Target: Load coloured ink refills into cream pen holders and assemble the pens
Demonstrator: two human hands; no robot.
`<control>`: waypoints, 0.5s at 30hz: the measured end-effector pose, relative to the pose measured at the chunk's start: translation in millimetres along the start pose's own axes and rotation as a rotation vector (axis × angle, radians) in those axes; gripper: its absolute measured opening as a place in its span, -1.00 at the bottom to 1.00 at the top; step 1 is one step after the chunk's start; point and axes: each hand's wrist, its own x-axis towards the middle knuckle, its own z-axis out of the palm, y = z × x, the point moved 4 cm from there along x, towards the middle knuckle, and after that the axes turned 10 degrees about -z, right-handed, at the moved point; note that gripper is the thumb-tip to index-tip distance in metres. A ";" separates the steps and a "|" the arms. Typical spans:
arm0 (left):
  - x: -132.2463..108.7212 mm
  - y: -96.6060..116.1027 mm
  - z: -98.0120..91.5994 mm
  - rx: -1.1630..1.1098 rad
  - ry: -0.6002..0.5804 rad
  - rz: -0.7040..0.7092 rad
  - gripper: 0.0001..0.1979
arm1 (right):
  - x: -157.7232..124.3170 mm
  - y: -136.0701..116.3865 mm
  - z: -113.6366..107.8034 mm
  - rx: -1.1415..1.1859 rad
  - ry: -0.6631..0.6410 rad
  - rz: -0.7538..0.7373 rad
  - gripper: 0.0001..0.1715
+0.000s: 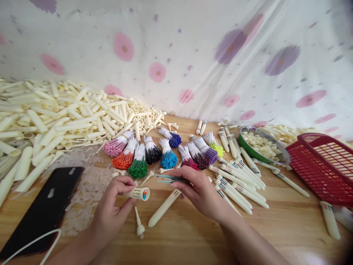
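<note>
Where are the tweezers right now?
In the head view, the tweezers are near the middle, held in the right hand, their tips just right of the slotted cream tube in the left hand.

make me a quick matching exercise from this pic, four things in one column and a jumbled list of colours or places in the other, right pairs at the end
Things
1. Tweezers
2. Phone
3. Open-ended slotted tube
4. Basket

Colour or place
A. Black, lying at the left of the picture
B. Held in the left hand
C. Red, at the right of the picture
D. Held in the right hand

Right pairs: 1-D, 2-A, 3-B, 4-C
</note>
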 end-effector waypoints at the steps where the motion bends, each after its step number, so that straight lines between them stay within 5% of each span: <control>1: 0.1 -0.6 -1.1 0.024 0.018 0.014 -0.75 | -0.4 -6.2 -0.1 0.019 -0.004 -0.004 -0.89; 6: 0.2 -2.9 -5.8 0.034 0.099 0.027 -0.74 | -3.3 -24.2 8.6 -0.073 -0.020 -0.012 -0.81; 15: 0.7 0.5 -6.2 0.066 0.123 0.039 -0.75 | -5.5 -21.2 21.9 -0.155 0.007 0.047 -0.83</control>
